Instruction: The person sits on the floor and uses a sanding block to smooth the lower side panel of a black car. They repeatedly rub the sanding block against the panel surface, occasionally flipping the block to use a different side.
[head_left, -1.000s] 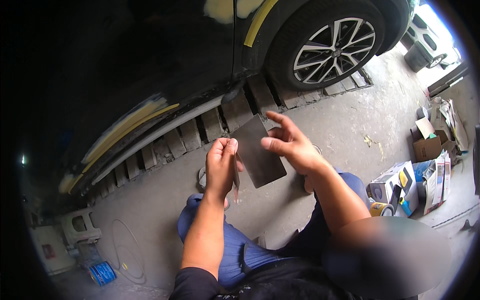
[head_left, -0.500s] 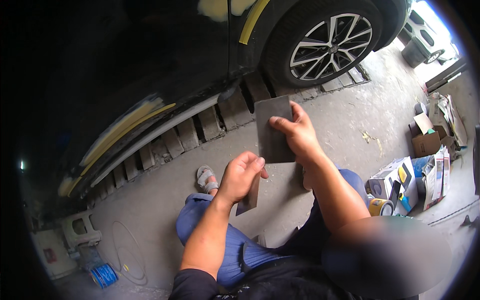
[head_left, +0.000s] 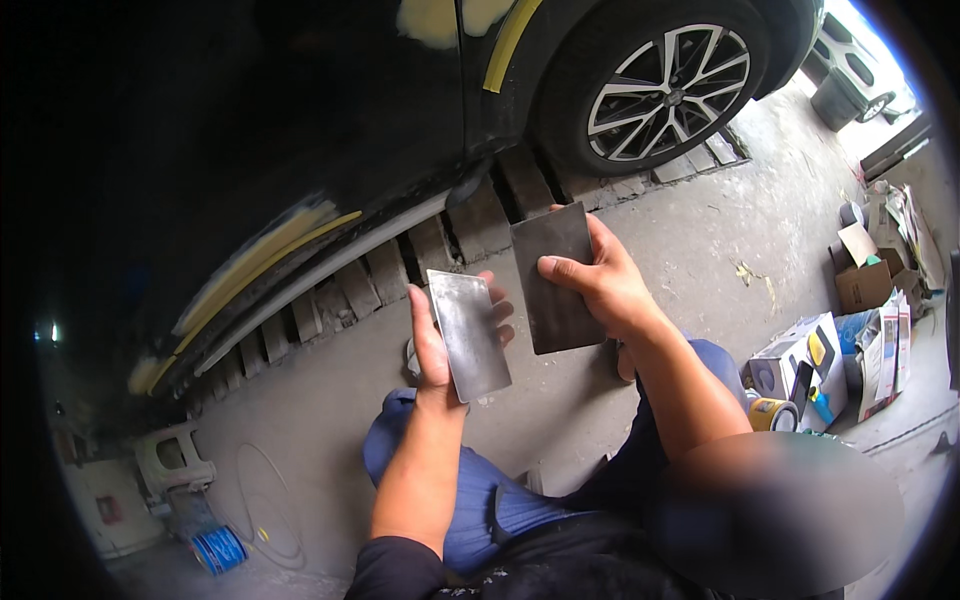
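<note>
In my left hand (head_left: 430, 350) is a thin, shiny metal spreader (head_left: 468, 335), a flat rectangle turned face-up. The thumb runs along its left edge, and the fingers curl out from behind its right edge. My right hand (head_left: 610, 285) grips a dark grey rectangular plate (head_left: 552, 290) by its right side, thumb on top and the other fingers mostly hidden beneath. A small gap separates the two flat pieces. Beyond them stands a dark car (head_left: 300, 130) with beige filler patches (head_left: 265, 250) on its lower side and strips of yellow tape (head_left: 512, 45).
The car's wheel (head_left: 670, 95) is at the upper right, beside slatted floor grating (head_left: 375, 275). To the right lie cardboard boxes (head_left: 865, 285), a white box (head_left: 795, 360) and a yellow-rimmed can (head_left: 773, 414). A blue can (head_left: 217, 550) and a cable loop sit at lower left.
My left hand has risen and rolled over, bringing the spreader from hanging edge-down to face-up beside the dark plate. My right hand has tilted its plate slightly and lowered it a little.
</note>
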